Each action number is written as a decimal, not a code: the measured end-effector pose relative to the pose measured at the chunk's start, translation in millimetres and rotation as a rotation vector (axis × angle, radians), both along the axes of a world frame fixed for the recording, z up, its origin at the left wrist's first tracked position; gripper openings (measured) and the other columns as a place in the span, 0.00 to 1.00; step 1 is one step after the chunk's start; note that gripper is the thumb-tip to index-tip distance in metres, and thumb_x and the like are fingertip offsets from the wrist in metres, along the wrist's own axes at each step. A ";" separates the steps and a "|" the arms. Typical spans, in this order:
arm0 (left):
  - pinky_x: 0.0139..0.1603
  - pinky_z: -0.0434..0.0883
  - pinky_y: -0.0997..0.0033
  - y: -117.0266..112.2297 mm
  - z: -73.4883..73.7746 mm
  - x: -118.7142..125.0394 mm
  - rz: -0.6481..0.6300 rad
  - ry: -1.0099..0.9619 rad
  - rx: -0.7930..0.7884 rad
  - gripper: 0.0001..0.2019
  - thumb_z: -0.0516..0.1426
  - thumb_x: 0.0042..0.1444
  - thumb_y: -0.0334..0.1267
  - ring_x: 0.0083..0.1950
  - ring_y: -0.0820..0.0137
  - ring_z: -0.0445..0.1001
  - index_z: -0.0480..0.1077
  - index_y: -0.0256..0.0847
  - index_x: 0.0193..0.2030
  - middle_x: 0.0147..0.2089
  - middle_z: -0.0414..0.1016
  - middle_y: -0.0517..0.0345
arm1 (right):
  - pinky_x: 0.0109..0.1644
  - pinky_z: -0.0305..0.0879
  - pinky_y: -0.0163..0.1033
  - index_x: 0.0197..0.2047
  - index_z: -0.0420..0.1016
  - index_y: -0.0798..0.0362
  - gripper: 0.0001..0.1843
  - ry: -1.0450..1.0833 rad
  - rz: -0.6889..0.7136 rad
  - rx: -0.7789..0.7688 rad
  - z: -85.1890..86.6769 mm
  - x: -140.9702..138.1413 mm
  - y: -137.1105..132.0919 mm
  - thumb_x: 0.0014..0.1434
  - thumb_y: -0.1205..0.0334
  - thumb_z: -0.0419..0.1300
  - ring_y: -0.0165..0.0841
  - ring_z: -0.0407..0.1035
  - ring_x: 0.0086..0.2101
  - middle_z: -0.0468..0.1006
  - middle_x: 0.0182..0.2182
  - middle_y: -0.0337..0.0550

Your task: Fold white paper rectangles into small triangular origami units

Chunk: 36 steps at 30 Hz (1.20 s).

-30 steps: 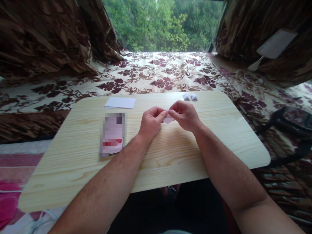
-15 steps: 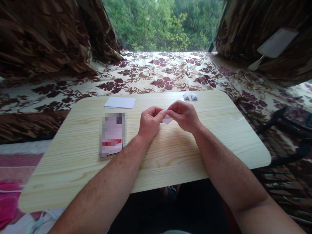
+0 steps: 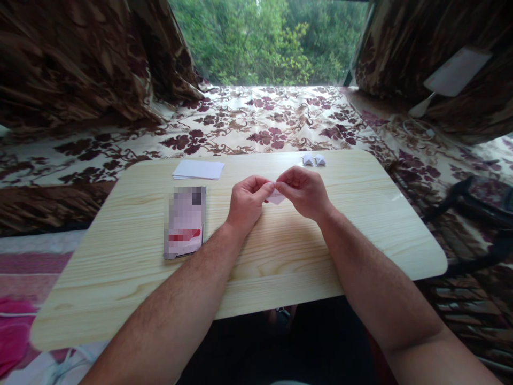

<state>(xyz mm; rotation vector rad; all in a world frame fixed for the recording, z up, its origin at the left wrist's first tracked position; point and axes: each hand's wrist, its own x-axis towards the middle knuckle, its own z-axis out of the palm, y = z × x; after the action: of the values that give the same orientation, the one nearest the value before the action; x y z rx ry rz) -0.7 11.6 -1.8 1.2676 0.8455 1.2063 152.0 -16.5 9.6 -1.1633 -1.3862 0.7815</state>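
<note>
Left hand (image 3: pixel 245 204) and right hand (image 3: pixel 305 191), fingers closed, pinch one small folded white paper piece (image 3: pixel 276 198) between them, just above the middle of the pale wooden worktop (image 3: pixel 280 256). Two small folded white paper shapes (image 3: pixel 313 159) lie at the far edge toward the right corner. A white paper stack (image 3: pixel 198 169) lies at the far edge on the left, with a flat rectangular packet (image 3: pixel 185 221) lying nearer.

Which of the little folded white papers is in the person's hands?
The folded paper at mid-table, pinched between the left hand and right hand. The other two folded pieces lie side by side at the far edge of the table.
</note>
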 end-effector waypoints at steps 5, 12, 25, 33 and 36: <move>0.32 0.68 0.73 0.0 0.9 -0.1 -0.013 -0.010 -0.014 0.09 0.67 0.48 0.41 0.28 0.74 0.71 0.76 0.38 0.30 0.27 0.75 0.59 | 0.33 0.68 0.38 0.31 0.73 0.51 0.08 0.004 -0.001 0.004 1.5 -0.4 -0.7 0.54 0.56 0.66 0.31 0.70 0.27 0.76 0.26 0.38; 0.33 0.69 0.72 0.2 0.8 0.5 0.006 -0.022 -0.035 0.10 0.68 0.45 0.42 0.29 0.73 0.71 0.77 0.38 0.29 0.28 0.76 0.58 | 0.32 0.67 0.38 0.31 0.74 0.51 0.08 0.012 0.007 0.011 1.4 0.5 -1.4 0.54 0.57 0.66 0.31 0.70 0.27 0.76 0.25 0.38; 0.33 0.68 0.72 -1.1 2.0 0.7 -0.004 -0.030 -0.031 0.10 0.68 0.46 0.42 0.29 0.73 0.71 0.77 0.38 0.29 0.27 0.76 0.58 | 0.32 0.67 0.38 0.31 0.74 0.52 0.08 -0.021 -0.018 -0.011 3.8 -0.3 -2.3 0.54 0.56 0.66 0.31 0.69 0.27 0.76 0.25 0.38; 0.32 0.67 0.72 -2.7 4.8 -1.0 0.067 0.085 0.039 0.08 0.66 0.47 0.41 0.29 0.72 0.70 0.78 0.38 0.29 0.26 0.75 0.58 | 0.31 0.66 0.37 0.30 0.74 0.52 0.08 -0.029 0.000 -0.003 1.6 0.9 -1.6 0.54 0.57 0.66 0.31 0.69 0.27 0.76 0.25 0.39; 0.30 0.66 0.73 -3.0 5.4 -2.0 0.066 0.121 0.057 0.08 0.65 0.49 0.41 0.28 0.73 0.69 0.77 0.38 0.29 0.26 0.75 0.58 | 0.31 0.66 0.37 0.30 0.75 0.52 0.09 -0.033 0.002 -0.019 1.9 0.6 -1.7 0.53 0.56 0.66 0.31 0.69 0.27 0.76 0.25 0.39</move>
<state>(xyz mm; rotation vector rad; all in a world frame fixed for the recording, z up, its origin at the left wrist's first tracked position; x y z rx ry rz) -2.7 8.6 3.6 1.3795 0.9534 1.2231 152.6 -18.1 11.5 -1.1947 -1.4101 0.7808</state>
